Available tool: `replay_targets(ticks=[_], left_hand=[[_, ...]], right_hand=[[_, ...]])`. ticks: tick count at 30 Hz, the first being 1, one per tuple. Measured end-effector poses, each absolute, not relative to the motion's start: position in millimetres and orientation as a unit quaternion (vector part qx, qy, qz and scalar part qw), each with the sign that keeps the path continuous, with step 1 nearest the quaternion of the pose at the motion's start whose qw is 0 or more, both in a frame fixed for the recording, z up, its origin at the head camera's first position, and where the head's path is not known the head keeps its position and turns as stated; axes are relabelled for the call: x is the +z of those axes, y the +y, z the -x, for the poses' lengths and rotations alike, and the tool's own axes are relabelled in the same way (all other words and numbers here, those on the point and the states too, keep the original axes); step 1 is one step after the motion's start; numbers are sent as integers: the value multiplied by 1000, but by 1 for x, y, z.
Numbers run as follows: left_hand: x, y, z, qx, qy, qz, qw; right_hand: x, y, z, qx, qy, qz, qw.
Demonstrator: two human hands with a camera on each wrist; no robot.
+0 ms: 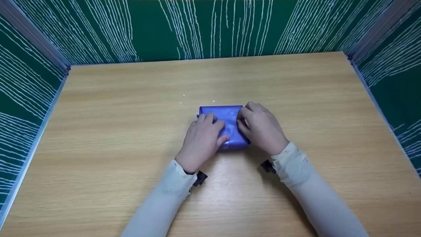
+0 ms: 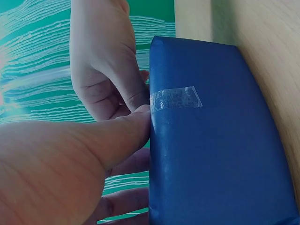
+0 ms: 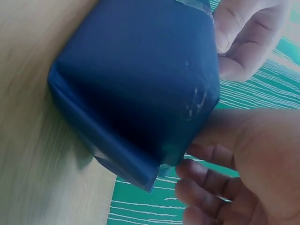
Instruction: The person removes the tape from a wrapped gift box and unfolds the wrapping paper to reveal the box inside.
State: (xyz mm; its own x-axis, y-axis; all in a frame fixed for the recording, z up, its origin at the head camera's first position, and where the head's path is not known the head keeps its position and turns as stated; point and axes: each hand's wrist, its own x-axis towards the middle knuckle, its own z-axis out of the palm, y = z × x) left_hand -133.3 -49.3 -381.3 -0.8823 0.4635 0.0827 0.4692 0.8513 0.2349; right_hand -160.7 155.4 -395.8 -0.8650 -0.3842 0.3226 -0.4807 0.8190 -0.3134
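Note:
A small box-shaped package (image 1: pixel 229 113) wrapped in shiny blue paper lies on the table. My left hand (image 1: pixel 202 140) rests on its top at the left, with the thumb at the near edge. Clear tape (image 2: pixel 176 97) crosses that edge onto the near side in the left wrist view. At the package's right end, my right hand (image 1: pixel 262 128) has its fingers bent and pinches the wrapping paper by the top corner. Below those fingers, the right wrist view shows a folded paper flap (image 3: pixel 126 159) standing out from the end, with a deep crease above it.
The wooden table (image 1: pixel 115 131) spreads around the package. A few tiny white scraps (image 1: pixel 184 95) lie beyond it. Green walls with white streaks (image 1: pixel 204 29) enclose the back and both sides. Small dark wrist cameras (image 1: pixel 200 178) hang beneath both sleeves.

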Motion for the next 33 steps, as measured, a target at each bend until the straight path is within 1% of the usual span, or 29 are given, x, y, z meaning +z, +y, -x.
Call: replay_targets(ticks=[4,10,15,21,33], left_hand=[[-382,-49,134,-121,-963,241,12],[-383,-48,134,-113,-963,242,18],[-381,-48,134,-105,-965,241,16],[-381,-48,135,-101,-965,241,13],[-382,-48,134,-108,-965,240,17]], right_hand=[[-396,155,161,202,-945,-224,125],[-396,153,162,215,-946,-215,107],[-397,152,163,199,-947,-232,103],[-397,153,163,198,-939,-255,119],[-396,155,162,223,-936,-236,137]])
